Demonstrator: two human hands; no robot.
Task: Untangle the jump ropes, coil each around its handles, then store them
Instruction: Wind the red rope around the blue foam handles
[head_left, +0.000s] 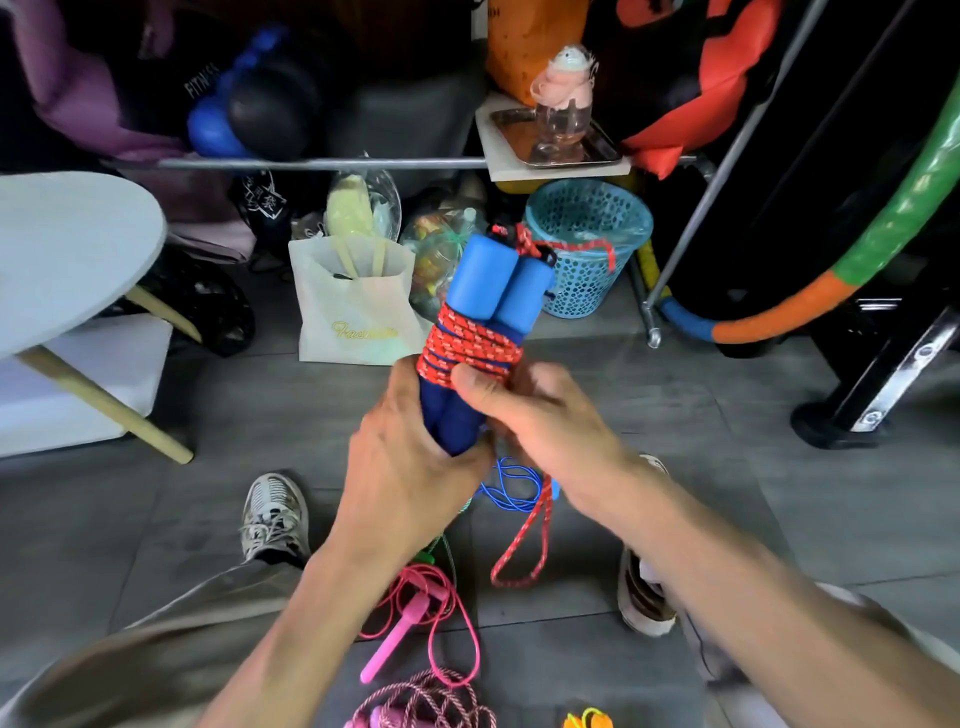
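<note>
Head view, near to far: pink jump ropes (415, 639) lie loose on the floor (727, 441). Above them the left hand (410, 462) grips the 2 blue handles (493, 280), and the right hand (524, 400) pinches the red rope (470, 343) coiled round them. Coiling seems underway; its hanging slack needs winding next. Farther off stand a paper bag (353, 312) and blue basket (587, 244).

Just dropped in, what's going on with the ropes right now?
A person is coiling the red rope around its blue handles. The left hand grips the handles' lower ends; the right hand pinches the wraps. A loose tail hangs below. The pink rope lies uncoiled on the floor.
</note>
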